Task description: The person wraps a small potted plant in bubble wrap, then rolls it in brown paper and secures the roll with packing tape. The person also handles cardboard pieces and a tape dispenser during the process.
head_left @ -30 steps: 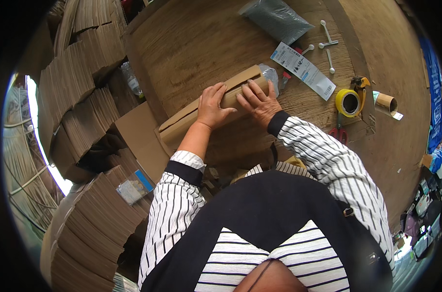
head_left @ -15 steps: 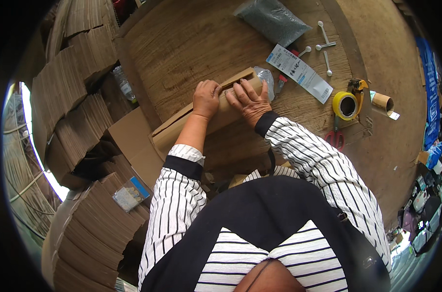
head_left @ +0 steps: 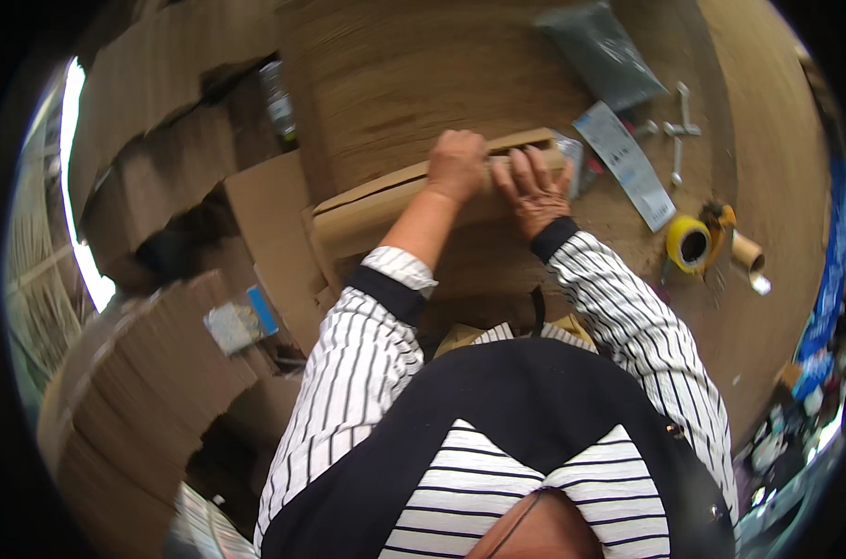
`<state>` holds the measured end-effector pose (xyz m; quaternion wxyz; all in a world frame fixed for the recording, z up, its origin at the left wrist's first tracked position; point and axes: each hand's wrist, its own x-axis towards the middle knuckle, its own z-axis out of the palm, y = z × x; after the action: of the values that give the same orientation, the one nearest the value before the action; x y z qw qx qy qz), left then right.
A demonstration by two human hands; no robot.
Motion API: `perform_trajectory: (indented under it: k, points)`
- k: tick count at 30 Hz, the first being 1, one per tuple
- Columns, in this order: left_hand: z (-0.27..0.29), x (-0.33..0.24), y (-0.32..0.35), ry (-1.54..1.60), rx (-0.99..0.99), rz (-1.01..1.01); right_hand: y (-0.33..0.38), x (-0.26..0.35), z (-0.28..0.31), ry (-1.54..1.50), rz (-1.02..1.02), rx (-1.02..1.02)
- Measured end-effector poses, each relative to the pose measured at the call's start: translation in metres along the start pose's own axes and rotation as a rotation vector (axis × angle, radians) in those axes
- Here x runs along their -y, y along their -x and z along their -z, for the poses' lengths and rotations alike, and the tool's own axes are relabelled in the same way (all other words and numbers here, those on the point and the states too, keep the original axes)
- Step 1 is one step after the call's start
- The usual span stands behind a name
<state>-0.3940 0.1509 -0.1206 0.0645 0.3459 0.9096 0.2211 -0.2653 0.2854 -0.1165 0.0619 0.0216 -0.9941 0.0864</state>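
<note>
A long, narrow brown cardboard box (head_left: 372,207) lies slantwise at the near side of the wooden table, a dark slit running along its top between the folded edges. My left hand (head_left: 458,163) is closed on the upper edge of the cardboard, right of its middle; its fingertips are partly hidden. Close beside it, my right hand (head_left: 535,191) hooks its bent fingers over the cardboard near the right end, the thumb at that end. A clear plastic bag (head_left: 569,158) shows just past the box's right end.
Toward the right lie a grey-filled bag (head_left: 605,58), a printed label sheet (head_left: 625,163), small white spoons (head_left: 677,172), yellow tape (head_left: 689,244) and a cardboard tube (head_left: 746,252). Stacked flat cardboard (head_left: 153,368) and a plastic bottle (head_left: 277,101) are at the left.
My left hand has slid rightward along the cardboard, closer to my right hand, which keeps near the right end. The whole view has shifted, with some blur.
</note>
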Motion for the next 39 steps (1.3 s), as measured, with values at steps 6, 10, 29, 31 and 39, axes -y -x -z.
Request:
perform_trajectory:
  k: [6,10,29,31,39]
  points:
    - [0.023,0.021,0.007,0.205,0.264,-0.038,0.0,-0.001,0.0,0.022,-0.005,0.01]
    - [0.05,0.001,0.007,0.076,0.534,0.109,-0.008,-0.003,0.003,0.021,0.004,0.017]
    - [0.031,0.035,0.032,0.532,0.358,0.429,0.002,-0.078,-0.011,-0.804,-0.49,-0.392]
    - [0.032,0.02,0.034,0.438,0.316,0.379,-0.032,-0.09,-0.024,-0.919,-0.548,-0.246]
    - [0.023,-0.036,0.09,0.083,0.016,0.079,-0.012,-0.078,-0.032,-1.099,-0.489,-0.105]
